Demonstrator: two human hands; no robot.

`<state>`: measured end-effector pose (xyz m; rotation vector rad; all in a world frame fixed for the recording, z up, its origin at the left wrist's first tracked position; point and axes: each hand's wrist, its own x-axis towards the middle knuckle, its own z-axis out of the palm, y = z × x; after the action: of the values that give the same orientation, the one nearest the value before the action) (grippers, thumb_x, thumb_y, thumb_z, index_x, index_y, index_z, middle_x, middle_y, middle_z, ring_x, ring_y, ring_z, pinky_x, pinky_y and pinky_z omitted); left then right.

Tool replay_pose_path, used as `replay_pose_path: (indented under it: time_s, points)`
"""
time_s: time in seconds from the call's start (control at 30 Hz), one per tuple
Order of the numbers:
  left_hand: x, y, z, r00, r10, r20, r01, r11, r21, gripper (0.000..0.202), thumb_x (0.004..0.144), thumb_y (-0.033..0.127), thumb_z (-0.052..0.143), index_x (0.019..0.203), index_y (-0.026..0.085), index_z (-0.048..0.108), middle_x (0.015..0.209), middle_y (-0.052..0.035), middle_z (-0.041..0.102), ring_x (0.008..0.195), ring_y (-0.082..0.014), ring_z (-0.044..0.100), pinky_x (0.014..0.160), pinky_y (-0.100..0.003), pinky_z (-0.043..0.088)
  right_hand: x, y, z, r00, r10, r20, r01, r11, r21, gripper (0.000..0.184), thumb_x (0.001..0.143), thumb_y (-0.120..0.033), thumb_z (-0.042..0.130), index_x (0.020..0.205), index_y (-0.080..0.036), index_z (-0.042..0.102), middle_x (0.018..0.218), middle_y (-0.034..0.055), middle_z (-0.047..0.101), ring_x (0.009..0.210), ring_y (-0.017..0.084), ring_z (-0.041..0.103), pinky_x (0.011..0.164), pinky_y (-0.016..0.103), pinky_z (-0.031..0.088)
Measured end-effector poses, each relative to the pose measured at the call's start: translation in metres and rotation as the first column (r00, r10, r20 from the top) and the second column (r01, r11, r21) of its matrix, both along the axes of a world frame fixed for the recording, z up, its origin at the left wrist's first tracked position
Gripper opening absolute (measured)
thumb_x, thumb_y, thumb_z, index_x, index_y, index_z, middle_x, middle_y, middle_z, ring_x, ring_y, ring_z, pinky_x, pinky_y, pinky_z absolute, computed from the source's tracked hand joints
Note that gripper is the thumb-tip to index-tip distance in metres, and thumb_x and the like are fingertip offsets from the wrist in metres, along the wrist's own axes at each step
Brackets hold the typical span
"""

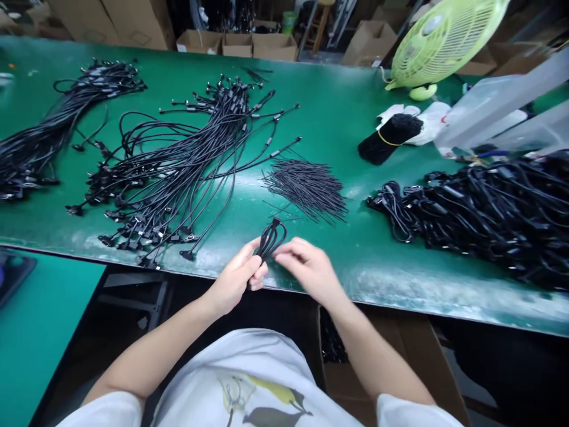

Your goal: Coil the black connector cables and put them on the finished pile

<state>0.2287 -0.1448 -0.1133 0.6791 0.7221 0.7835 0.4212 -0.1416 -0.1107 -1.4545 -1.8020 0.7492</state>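
Observation:
Near the front edge of the table, my left hand is closed around a black cable folded into a looped bundle, its loops standing up above the fingers. Close against the bundle's right side is my right hand, thumb and fingers drawn together in a pinch. What lies between those fingertips, if anything, is too small to tell. Just beyond the hands a pile of thin black ties is spread on the green table. Left of it lies a large heap of loose black cables with connectors at both ends.
Another batch of cables lies far left. At the right is a pile of looped cable bundles. Behind it are a banded black bundle and a green fan. Cardboard boxes stand past the table's far edge.

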Motion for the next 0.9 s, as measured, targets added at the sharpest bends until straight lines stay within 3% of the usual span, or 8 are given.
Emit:
replay_pose_path:
  time_s: [0.07, 0.17, 0.23, 0.33, 0.43, 0.6, 0.8, 0.9]
  points:
    - [-0.001, -0.002, -0.003, 1.000, 0.029, 0.000, -0.029, 0.999, 0.018, 0.048, 0.085, 0.044, 0.065, 0.121, 0.013, 0.057, 0.061, 0.0068, 0.039, 0.050, -0.0059, 0.031, 0.049, -0.020, 0.027, -0.026, -0.014, -0.001, 0.995, 0.098, -0.010, -0.098, 0.995, -0.004, 0.017, 0.093, -0.026, 0.054, 0.082, -0.019, 0.065, 0.075, 0.0006, 0.061, 0.063, 0.012, 0.055, 0.058, 0.023, 0.044]
    - [-0.007, -0.002, -0.007, 0.985, 0.115, -0.126, -0.103, 0.990, 0.098, 0.046, 0.087, 0.042, 0.062, 0.120, 0.010, 0.061, 0.064, 0.0046, 0.045, 0.053, -0.0069, 0.035, 0.051, -0.021, 0.030, -0.046, -0.022, -0.001, 0.953, 0.020, 0.304, -0.129, 0.931, 0.343, 0.017, 0.095, -0.020, 0.050, 0.085, -0.017, 0.064, 0.069, 0.0009, 0.057, 0.061, 0.012, 0.051, 0.059, 0.025, 0.042]
    - [-0.013, 0.000, -0.007, 0.954, 0.135, -0.269, -0.082, 0.976, 0.200, 0.048, 0.088, 0.040, 0.058, 0.127, 0.012, 0.060, 0.068, 0.0019, 0.053, 0.057, -0.0096, 0.042, 0.058, -0.023, 0.038, -0.047, -0.017, 0.002, 0.847, -0.041, 0.530, -0.328, 0.744, 0.582, 0.017, 0.093, -0.012, 0.049, 0.090, -0.014, 0.065, 0.075, 0.0044, 0.062, 0.068, 0.014, 0.054, 0.067, 0.029, 0.044]
    - [-0.024, 0.003, -0.003, 0.894, 0.113, -0.434, 0.057, 0.932, 0.359, 0.044, 0.088, 0.038, 0.057, 0.126, 0.016, 0.064, 0.076, -0.0021, 0.061, 0.073, -0.0159, 0.053, 0.076, -0.030, 0.044, -0.042, -0.003, 0.014, 0.671, 0.009, 0.741, -0.666, 0.446, 0.598, 0.023, 0.091, -0.007, 0.046, 0.101, -0.010, 0.066, 0.106, 0.0108, 0.067, 0.099, 0.021, 0.058, 0.088, 0.036, 0.044]
    - [-0.033, 0.003, 0.001, 0.891, -0.013, -0.453, 0.157, 0.947, 0.281, 0.045, 0.088, 0.039, 0.056, 0.125, 0.016, 0.066, 0.062, 0.0014, 0.052, 0.062, -0.0138, 0.047, 0.066, -0.029, 0.041, -0.039, 0.007, 0.029, 0.481, 0.074, 0.874, -0.840, 0.327, 0.434, 0.026, 0.093, -0.012, 0.043, 0.103, -0.009, 0.067, 0.107, 0.0121, 0.067, 0.102, 0.024, 0.058, 0.094, 0.040, 0.043]
    - [-0.037, -0.005, -0.002, 0.952, -0.136, -0.273, 0.145, 0.989, 0.014, 0.070, 0.083, 0.045, 0.060, 0.141, 0.008, 0.048, 0.057, 0.0076, 0.037, 0.051, -0.0075, 0.030, 0.052, -0.024, 0.025, -0.048, 0.002, 0.042, 0.331, 0.037, 0.943, -0.915, 0.256, 0.311, 0.036, 0.089, -0.006, 0.035, 0.106, -0.006, 0.067, 0.097, 0.0154, 0.066, 0.085, 0.024, 0.056, 0.085, 0.040, 0.043]
    - [-0.032, -0.014, 0.002, 0.936, -0.120, -0.332, 0.098, 0.992, -0.081, 0.071, 0.087, 0.030, 0.054, 0.151, 0.011, 0.030, 0.061, 0.0062, 0.044, 0.056, -0.0094, 0.039, 0.058, -0.025, 0.031, -0.057, -0.006, 0.042, 0.271, -0.007, 0.963, -0.909, 0.328, 0.258, 0.046, 0.080, 0.004, 0.027, 0.077, -0.015, 0.068, 0.065, 0.0099, 0.051, 0.061, 0.022, 0.039, 0.058, 0.039, 0.028]
    - [-0.031, -0.018, 0.011, 0.916, -0.070, -0.394, 0.066, 0.998, -0.025, 0.068, 0.083, 0.021, 0.053, 0.149, 0.018, 0.038, 0.092, -0.0042, 0.065, 0.086, -0.0159, 0.057, 0.080, -0.030, 0.043, -0.057, 0.001, 0.041, 0.330, -0.029, 0.943, -0.853, 0.418, 0.312, 0.035, 0.079, 0.002, 0.034, 0.069, -0.016, 0.062, 0.060, 0.0064, 0.044, 0.056, 0.020, 0.034, 0.054, 0.036, 0.022]
